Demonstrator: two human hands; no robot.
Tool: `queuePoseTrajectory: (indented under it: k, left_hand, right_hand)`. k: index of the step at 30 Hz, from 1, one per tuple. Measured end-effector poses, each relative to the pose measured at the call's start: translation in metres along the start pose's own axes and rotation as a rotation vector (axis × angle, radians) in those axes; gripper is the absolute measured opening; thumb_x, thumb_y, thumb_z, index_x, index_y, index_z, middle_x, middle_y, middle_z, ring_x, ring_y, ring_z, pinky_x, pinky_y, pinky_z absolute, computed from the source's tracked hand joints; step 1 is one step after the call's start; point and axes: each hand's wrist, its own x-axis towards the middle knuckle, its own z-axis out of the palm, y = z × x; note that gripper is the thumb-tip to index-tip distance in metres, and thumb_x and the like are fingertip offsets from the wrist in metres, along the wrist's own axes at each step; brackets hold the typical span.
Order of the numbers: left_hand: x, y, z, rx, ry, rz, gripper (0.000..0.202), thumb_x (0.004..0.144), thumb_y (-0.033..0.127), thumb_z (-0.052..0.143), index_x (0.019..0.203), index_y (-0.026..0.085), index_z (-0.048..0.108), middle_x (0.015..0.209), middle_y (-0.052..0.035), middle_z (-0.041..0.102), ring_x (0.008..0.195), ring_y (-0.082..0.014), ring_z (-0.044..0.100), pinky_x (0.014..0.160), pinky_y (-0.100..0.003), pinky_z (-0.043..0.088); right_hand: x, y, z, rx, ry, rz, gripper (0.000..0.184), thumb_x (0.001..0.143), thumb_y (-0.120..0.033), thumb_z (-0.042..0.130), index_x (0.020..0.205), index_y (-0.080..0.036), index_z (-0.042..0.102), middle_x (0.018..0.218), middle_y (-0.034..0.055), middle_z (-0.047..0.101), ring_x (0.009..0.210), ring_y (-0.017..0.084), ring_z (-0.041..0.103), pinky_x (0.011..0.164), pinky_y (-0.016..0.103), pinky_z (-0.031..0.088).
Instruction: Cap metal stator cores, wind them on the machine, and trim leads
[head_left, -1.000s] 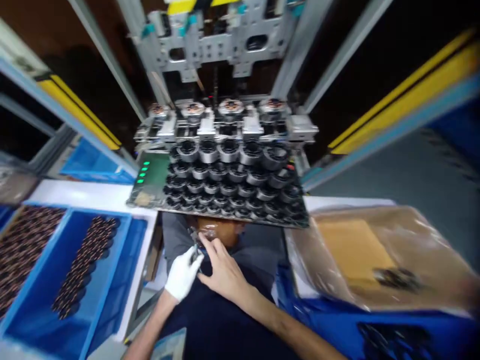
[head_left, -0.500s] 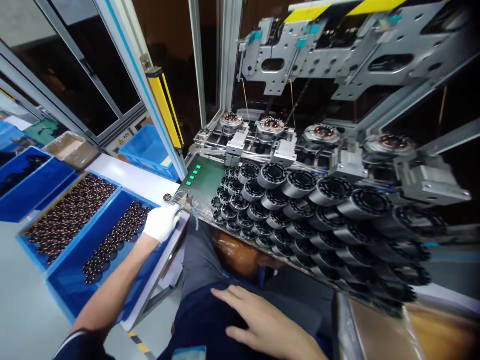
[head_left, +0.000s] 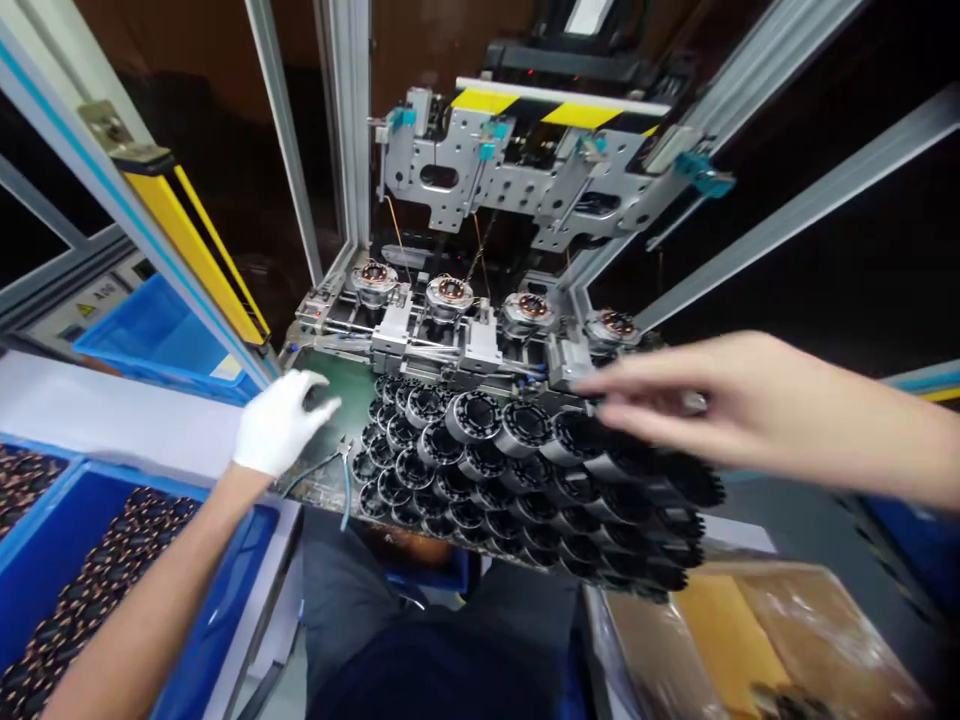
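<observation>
My left hand (head_left: 279, 422), in a white glove, hovers over the left end of the dark green panel (head_left: 341, 385). Its thumb and forefinger curve with a gap between them; the gap looks dark, and I cannot make out a part there. Cutting pliers (head_left: 345, 452) with blue handles lie just right of it. Bare and slightly blurred, my right hand (head_left: 675, 395) is stretched leftward above the right side of the stacked black and grey ring-shaped parts (head_left: 480, 415). Its fingers are extended and the thumb stands apart. Behind the stack, copper-wound cores (head_left: 452, 290) sit in the machine's fixtures.
A metal head plate (head_left: 510, 180) with yellow-black tape hangs above the fixtures. Frame posts and a yellow sensor bar (head_left: 191, 250) stand left. Blue bins (head_left: 217, 620) with copper-wound parts are at lower left, another blue bin (head_left: 165, 320) behind. An open carton (head_left: 720, 630) is at lower right.
The view has turned to the right. My right hand has risen from my lap to above the stack. My left hand has moved from the table edge onto the panel's left end.
</observation>
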Motion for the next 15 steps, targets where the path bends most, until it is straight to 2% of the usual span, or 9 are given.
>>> queuePoseTrajectory:
  k: [1,2,4,6,7,9,10,12,15]
  left_hand:
    - [0.027,0.008,-0.011,-0.044,0.075,0.059,0.035,0.116,0.048,0.066,0.137,0.023,0.077,0.139,-0.0097,0.081,0.128,-0.0301,0.076,0.109,-0.038,0.057]
    - [0.057,0.017,-0.02,-0.084,0.148,0.126,0.034,0.116,0.048,0.066,0.135,0.022,0.079,0.137,-0.0099,0.08,0.127,-0.0303,0.075,0.111,-0.039,0.056]
    - [0.117,0.037,-0.034,-0.063,0.252,0.229,0.037,0.117,0.048,0.063,0.135,0.021,0.081,0.135,-0.0122,0.078,0.128,-0.0327,0.072,0.114,-0.043,0.054]
    - [0.17,0.056,-0.039,0.058,0.225,0.309,0.047,0.118,0.049,0.06,0.148,0.018,0.077,0.142,-0.0177,0.074,0.133,-0.0377,0.067,0.117,-0.048,0.052]
    - [0.191,0.064,-0.038,0.126,0.179,0.34,0.053,0.119,0.048,0.058,0.158,0.016,0.072,0.147,-0.0205,0.072,0.137,-0.0398,0.064,0.118,-0.05,0.051]
    - [0.223,0.075,-0.033,0.223,0.083,0.386,0.056,0.118,0.042,0.056,0.167,0.014,0.065,0.154,-0.0228,0.07,0.142,-0.0416,0.061,0.116,-0.051,0.051]
    - [0.233,0.078,-0.029,0.249,0.042,0.406,0.054,0.117,0.037,0.056,0.164,0.014,0.068,0.155,-0.0224,0.07,0.142,-0.0413,0.06,0.114,-0.05,0.051]
    - [0.246,0.08,-0.023,0.268,-0.013,0.438,0.045,0.114,0.028,0.057,0.151,0.015,0.078,0.151,-0.0209,0.073,0.14,-0.0401,0.062,0.111,-0.047,0.052]
    - [0.252,0.08,-0.017,0.277,-0.053,0.466,0.039,0.11,0.024,0.059,0.138,0.014,0.084,0.144,-0.021,0.076,0.135,-0.0396,0.064,0.107,-0.047,0.052]
  right_hand:
    - [0.04,0.002,-0.006,-0.139,-0.089,0.037,0.029,0.105,-0.044,0.078,0.126,-0.031,0.093,0.087,0.0042,0.087,0.063,0.019,0.072,0.067,0.032,0.056]
    - [0.079,0.005,-0.009,-0.256,-0.112,0.104,0.029,0.107,-0.036,0.076,0.128,-0.024,0.092,0.09,0.0052,0.088,0.071,0.018,0.075,0.078,0.031,0.057]
    - [0.145,0.014,-0.003,-0.323,-0.105,0.142,0.036,0.113,-0.029,0.068,0.14,-0.013,0.086,0.102,0.0091,0.089,0.091,0.02,0.08,0.095,0.03,0.056]
    - [0.192,0.024,0.011,-0.365,-0.12,0.182,0.044,0.115,-0.027,0.068,0.154,-0.009,0.077,0.106,0.0101,0.089,0.098,0.022,0.081,0.1,0.033,0.057]
    - [0.209,0.029,0.019,-0.383,-0.131,0.198,0.043,0.115,-0.027,0.07,0.154,-0.01,0.076,0.107,0.0097,0.089,0.099,0.023,0.081,0.1,0.035,0.059]
    - [0.232,0.037,0.031,-0.416,-0.154,0.223,0.035,0.113,-0.031,0.075,0.144,-0.014,0.08,0.108,0.0078,0.088,0.098,0.023,0.082,0.101,0.04,0.063]
    - [0.239,0.039,0.035,-0.43,-0.165,0.231,0.029,0.112,-0.032,0.077,0.135,-0.015,0.083,0.108,0.0068,0.087,0.098,0.023,0.082,0.101,0.042,0.064]
    - [0.246,0.043,0.04,-0.453,-0.181,0.244,0.021,0.112,-0.033,0.079,0.123,-0.017,0.084,0.108,0.0055,0.086,0.102,0.024,0.082,0.102,0.044,0.066]
    - [0.252,0.046,0.044,-0.481,-0.194,0.256,0.021,0.113,-0.036,0.079,0.122,-0.017,0.082,0.114,0.0058,0.085,0.108,0.024,0.081,0.106,0.047,0.067]
